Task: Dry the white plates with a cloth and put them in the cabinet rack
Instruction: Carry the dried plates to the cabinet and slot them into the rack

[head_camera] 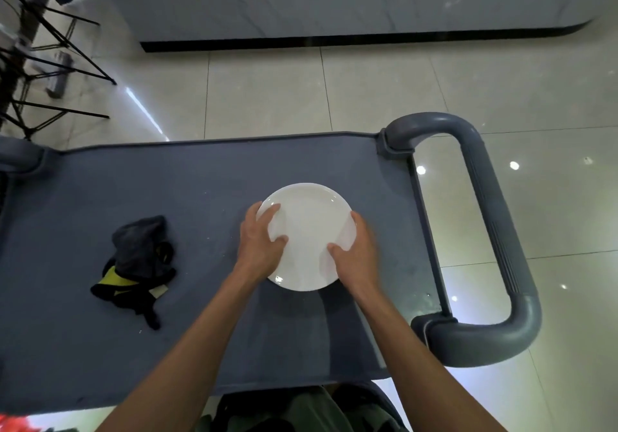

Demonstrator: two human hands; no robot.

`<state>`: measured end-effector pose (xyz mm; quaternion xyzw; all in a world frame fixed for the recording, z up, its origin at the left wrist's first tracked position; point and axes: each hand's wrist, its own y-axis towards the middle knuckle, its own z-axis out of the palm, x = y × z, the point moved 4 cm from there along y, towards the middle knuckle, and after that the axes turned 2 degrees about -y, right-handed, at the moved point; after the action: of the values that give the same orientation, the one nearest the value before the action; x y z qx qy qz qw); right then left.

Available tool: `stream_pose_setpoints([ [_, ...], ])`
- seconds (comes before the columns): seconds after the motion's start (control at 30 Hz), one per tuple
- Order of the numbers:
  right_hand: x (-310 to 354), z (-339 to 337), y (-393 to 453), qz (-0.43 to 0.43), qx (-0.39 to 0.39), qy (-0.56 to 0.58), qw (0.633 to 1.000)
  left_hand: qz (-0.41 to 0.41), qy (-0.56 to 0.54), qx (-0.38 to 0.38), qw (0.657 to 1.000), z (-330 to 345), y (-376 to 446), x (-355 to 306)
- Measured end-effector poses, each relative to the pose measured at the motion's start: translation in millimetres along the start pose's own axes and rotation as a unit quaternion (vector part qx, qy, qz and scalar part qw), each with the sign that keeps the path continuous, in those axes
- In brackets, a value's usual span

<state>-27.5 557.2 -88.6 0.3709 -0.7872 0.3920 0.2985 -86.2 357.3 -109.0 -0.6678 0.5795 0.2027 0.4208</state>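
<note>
On grey cart top (pixel 83 348), white plate (pixel 309 231), crumpled cloth (pixel 137 264), tiled floor (pixel 368 90)

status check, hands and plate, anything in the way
Both hands, left and right, grip the white plate by its sides on the grey cart top. Cloth lies off left, untouched. Nothing in the way.

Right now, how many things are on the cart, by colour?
White: 1, the plate, held by the left hand and right hand.
Dark with yellow: 1, the cloth, lying left of the plate.
Total: 2 on the cart.
</note>
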Motion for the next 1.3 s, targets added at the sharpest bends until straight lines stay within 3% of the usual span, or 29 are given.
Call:
stream_pose_setpoints([
  [0.23,3,-5,-8,-0.003,-0.022,0.023,1.0,0.014,-0.016,-0.001,1.0,-6,-5,-2],
  [0.47,16,-23,-22,0.005,-0.048,0.046,0.998,0.077,0.0,0.004,0.997,-20,-1,-29],
  [0.9,2,-72,-68,0.031,-0.215,0.059,0.974,0.198,0.022,0.108,0.974,18,-17,-88],
  [1.13,-22,-115,-115,0.044,-0.33,0.144,0.932,0.266,0.037,0.176,0.947,60,-63,-137],
  [1.3,-59,-155,-159,0.093,-0.364,0.138,0.916,0.317,0.051,0.219,0.921,95,-112,-166],
])
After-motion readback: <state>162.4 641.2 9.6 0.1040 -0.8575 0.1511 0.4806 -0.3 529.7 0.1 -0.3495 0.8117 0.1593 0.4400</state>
